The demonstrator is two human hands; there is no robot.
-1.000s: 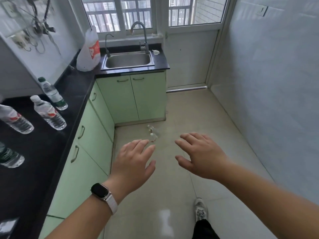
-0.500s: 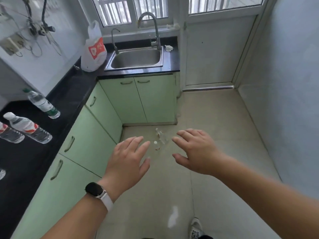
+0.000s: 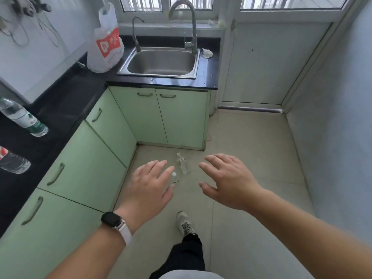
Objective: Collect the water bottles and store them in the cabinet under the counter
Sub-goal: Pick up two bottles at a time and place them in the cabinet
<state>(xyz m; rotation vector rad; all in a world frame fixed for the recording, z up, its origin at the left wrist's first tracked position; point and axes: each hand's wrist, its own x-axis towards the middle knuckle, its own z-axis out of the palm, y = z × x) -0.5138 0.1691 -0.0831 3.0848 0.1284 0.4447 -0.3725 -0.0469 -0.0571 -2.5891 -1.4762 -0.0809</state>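
Your left hand (image 3: 150, 187) and right hand (image 3: 229, 181): both spread wide, palms down, holding nothing, poised for pickup. Two small clear bottles (image 3: 183, 166) on floor (image 3: 251, 158), between and just beyond fingertips. Two more on counter (image 3: 66, 101), far left of left fingers. Cabinet doors (image 3: 161, 115) shut.

— Where are the bottles?
— Two lie on the floor (image 3: 251, 158) before the sink cabinet (image 3: 161, 115): bottle A (image 3: 183, 165) behind, bottle B (image 3: 175, 177) nearer, between the left hand (image 3: 150, 187) and right hand (image 3: 227, 181).
— And the table (image 3: 66, 101)?
— Bottle C (image 3: 22, 117) and bottle D (image 3: 12, 161) stand at its left end; a bag (image 3: 105, 43) sits left of the sink (image 3: 161, 62).
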